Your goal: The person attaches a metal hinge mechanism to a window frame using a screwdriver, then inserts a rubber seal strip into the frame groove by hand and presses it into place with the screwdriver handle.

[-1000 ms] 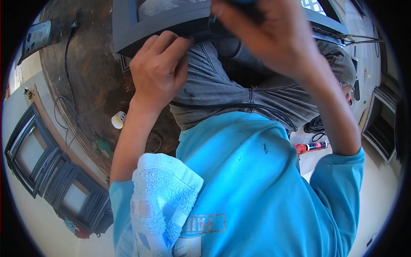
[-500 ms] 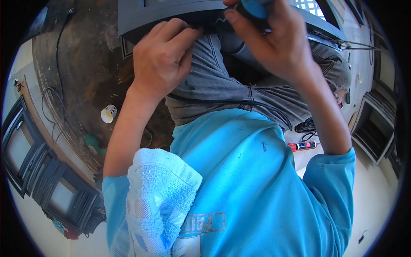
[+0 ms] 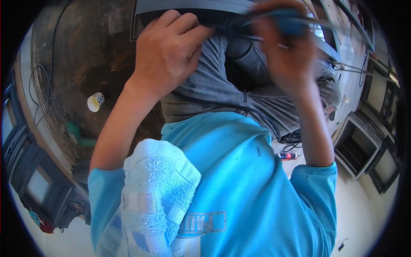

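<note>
A dark grey frame [image 3: 188, 5] lies across the top of the view, above my lap. My left hand [image 3: 168, 53] is at its near edge, fingers curled and fingertips pressed together against the dark side; what they pinch is too small to tell. Farther right, my right hand [image 3: 289, 58] is closed around a blue-and-black tool [image 3: 291, 21], both smeared by motion. The tool's tip cannot be made out. A light blue towel [image 3: 158, 188] hangs over the front of my blue shirt.
A white cup [image 3: 95, 102] and a green object [image 3: 77, 133] lie on the stained brown surface at left. Dark frames [image 3: 40, 180] are stacked at far left, others [image 3: 357, 143] at right. A tube [image 3: 287, 156] and coiled black cable [image 3: 292, 138] lie beside my hip.
My right hand has moved right and slightly down with the blue tool. My left hand stays at the frame's edge. The whole view has shifted, with more frames showing at right.
</note>
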Tool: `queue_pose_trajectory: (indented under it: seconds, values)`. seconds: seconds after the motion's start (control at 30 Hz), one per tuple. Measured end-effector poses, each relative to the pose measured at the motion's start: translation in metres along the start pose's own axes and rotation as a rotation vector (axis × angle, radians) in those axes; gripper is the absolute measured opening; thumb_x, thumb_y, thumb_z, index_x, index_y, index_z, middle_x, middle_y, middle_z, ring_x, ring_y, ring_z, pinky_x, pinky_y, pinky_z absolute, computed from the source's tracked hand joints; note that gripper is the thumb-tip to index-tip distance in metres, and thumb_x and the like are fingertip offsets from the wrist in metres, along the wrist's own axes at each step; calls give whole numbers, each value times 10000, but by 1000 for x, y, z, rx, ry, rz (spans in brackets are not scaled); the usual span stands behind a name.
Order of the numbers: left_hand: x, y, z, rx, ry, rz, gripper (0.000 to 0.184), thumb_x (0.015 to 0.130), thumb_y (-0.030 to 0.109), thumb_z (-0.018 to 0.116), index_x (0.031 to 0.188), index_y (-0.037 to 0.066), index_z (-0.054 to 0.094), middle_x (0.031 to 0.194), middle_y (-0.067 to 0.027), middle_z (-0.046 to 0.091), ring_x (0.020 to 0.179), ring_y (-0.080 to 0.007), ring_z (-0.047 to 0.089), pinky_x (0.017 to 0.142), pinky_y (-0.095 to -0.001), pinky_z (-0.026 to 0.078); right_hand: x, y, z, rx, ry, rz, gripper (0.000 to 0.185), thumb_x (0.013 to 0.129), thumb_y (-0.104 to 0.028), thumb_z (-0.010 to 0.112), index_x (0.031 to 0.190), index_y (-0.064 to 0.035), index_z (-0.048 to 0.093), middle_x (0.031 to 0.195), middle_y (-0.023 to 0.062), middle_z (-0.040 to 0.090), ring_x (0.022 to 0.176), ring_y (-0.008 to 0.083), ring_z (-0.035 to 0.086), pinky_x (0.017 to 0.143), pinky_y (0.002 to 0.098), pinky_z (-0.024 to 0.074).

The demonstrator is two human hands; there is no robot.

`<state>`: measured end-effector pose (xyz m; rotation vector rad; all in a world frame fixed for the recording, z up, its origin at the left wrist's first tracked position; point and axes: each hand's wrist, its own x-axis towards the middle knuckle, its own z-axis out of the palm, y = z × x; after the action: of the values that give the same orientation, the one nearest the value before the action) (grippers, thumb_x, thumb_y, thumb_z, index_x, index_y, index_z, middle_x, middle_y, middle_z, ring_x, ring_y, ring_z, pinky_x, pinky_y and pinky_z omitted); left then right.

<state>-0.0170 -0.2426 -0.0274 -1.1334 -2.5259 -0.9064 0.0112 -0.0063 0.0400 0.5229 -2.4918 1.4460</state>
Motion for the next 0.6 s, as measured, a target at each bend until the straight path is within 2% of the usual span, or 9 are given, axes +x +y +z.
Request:
queue_pose_trajectory:
  seconds: [0.07, 0.17, 0.2, 0.27, 0.3, 0.33, 0.4, 0.5, 0.6]
  values:
    - [-1, 2, -6, 39, -10, -44, 312, 788, -23, 710, 1057, 121, 775, 916, -19, 670, 842, -235, 649, 726, -356, 545, -4, 10, 5, -109, -3, 90, 332, 1026, -135, 600, 1311, -1, 493, 1056, 178, 704, 797, 183, 676, 780, 295, 565]
    - [-4, 0, -7, 20, 21, -87, 308, 783, -29, 711, 1045, 120, 773, 919, -18, 666, 856, -235, 652, 728, -362, 543, 7, -5, -6, 107, 140, -3, 201, 1036, -42, 598, 1232, -1, 594, 1116, 206, 758, 621, 108, 650, 517, 183, 504]
    - [-5, -1, -6, 23, 27, -84, 305, 783, -29, 711, 1043, 120, 772, 922, -19, 665, 858, -236, 653, 728, -361, 543, 9, -15, -4, 164, 252, -34, 238, 1028, -39, 610, 1258, 3, 565, 1120, 204, 751, 637, 110, 648, 519, 215, 522]
    - [-5, -2, -4, 27, 31, -74, 301, 782, -29, 710, 1038, 118, 771, 928, -20, 664, 862, -239, 653, 728, -360, 543, -15, 14, -1, 286, 274, 144, 266, 1020, -36, 629, 1269, -4, 540, 1138, 194, 748, 628, 95, 632, 529, 206, 503]
    - [-6, -2, -4, 18, 32, -75, 301, 779, -30, 712, 1035, 116, 771, 930, -22, 664, 862, -240, 654, 728, -361, 542, -13, 27, 20, 80, -5, 29, 277, 1020, -51, 641, 1271, -21, 526, 1154, 180, 746, 619, 79, 614, 546, 191, 478]
    - [-5, -2, -4, 10, 33, -75, 301, 775, -31, 715, 1032, 115, 771, 933, -23, 664, 862, -241, 654, 727, -363, 542, -15, 23, 18, 43, 21, 144, 278, 1021, -64, 652, 1266, -42, 521, 1149, 172, 750, 612, 65, 597, 560, 179, 455]
    - [-6, -5, -4, 17, 44, -72, 303, 763, -34, 721, 1025, 110, 770, 934, -25, 664, 863, -243, 655, 726, -366, 542, -2, 11, -1, -30, -23, 150, 277, 1020, -49, 643, 1268, -34, 522, 1147, 190, 747, 612, 73, 608, 560, 177, 470]
    - [-7, -4, 0, -7, 59, -63, 313, 742, -42, 729, 1018, 101, 771, 930, -27, 662, 860, -244, 654, 724, -369, 540, 9, -9, 8, 149, 169, -16, 301, 1011, -17, 627, 1286, -11, 502, 1149, 225, 737, 609, 97, 626, 569, 168, 493]
    - [-8, -4, -2, -38, 52, -63, 327, 732, -51, 728, 1020, 97, 774, 926, -27, 661, 855, -247, 651, 724, -370, 538, -3, 9, 14, 24, 32, 22, 318, 1013, -16, 626, 1305, -25, 499, 1134, 199, 741, 642, 85, 619, 574, 175, 489]
